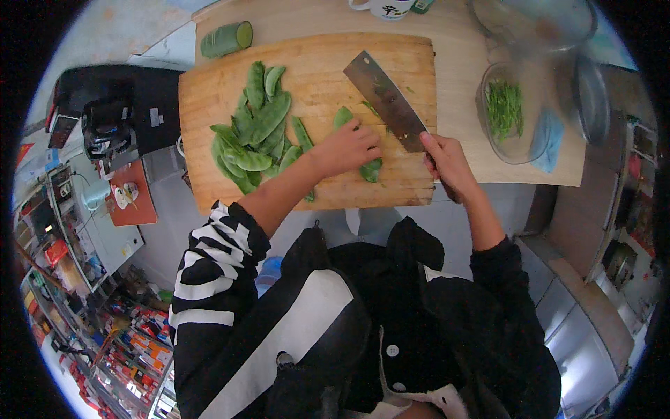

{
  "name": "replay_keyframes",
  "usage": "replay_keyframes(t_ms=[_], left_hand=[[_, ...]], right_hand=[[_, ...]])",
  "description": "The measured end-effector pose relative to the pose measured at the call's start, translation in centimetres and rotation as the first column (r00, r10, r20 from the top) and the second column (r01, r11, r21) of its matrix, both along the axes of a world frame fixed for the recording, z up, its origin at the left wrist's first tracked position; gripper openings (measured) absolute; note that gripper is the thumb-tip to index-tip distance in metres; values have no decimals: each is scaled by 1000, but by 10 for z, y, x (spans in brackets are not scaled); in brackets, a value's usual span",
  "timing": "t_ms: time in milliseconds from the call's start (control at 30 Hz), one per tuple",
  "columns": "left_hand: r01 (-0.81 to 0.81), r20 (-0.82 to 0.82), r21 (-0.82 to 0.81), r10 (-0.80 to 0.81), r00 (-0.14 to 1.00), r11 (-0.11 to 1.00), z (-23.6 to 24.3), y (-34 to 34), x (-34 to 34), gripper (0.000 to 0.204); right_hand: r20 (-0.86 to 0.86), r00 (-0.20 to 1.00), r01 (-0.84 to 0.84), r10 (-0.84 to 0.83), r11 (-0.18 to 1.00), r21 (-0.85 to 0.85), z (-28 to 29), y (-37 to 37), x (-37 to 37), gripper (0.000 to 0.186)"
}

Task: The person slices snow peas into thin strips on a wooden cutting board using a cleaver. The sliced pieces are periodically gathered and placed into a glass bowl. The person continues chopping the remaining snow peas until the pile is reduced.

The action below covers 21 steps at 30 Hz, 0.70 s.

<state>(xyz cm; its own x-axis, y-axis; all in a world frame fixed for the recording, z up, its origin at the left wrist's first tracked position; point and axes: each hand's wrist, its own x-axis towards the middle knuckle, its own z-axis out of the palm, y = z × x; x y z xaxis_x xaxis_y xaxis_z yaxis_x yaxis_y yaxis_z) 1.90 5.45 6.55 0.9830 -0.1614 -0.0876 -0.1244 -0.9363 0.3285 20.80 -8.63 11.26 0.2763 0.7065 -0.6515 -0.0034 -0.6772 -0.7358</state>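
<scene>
My left hand (347, 147) presses down on a few flat green pea pods (372, 170) on the wooden cutting board (328, 70). My right hand (447, 162) grips the handle of a cleaver (386, 98), whose blade lies angled over the board just right of my left fingers. A pile of several green pea pods (252, 133) rests on the left half of the board.
A glass bowl (513, 115) with sliced green strips stands right of the board, beside a blue cloth (555, 140). A larger bowl (534, 24), a white mug (384, 7) and a cucumber piece (225, 39) sit at the back. A black appliance (112, 115) is at left.
</scene>
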Motion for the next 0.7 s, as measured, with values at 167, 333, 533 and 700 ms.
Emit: replay_keyframes(t_ms=[167,333,533,700], left_hand=[[-66,118,108,53,992,992,-3,6,-8,33],[-400,217,-9,392,894,917,4,-8,-44,44],[-757,-37,-401,816,577,516,-16,-48,-61,47],[-726,20,-458,822,569,513,-32,-50,-53,45]], right_hand=[[62,996,66,-65,998,-12,8,-17,-35,48],[215,976,-39,43,999,-25,5,-28,-47,45],[248,965,-67,83,995,-70,2,-40,-60,41],[295,953,-61,72,997,-45,-3,-51,-80,48]])
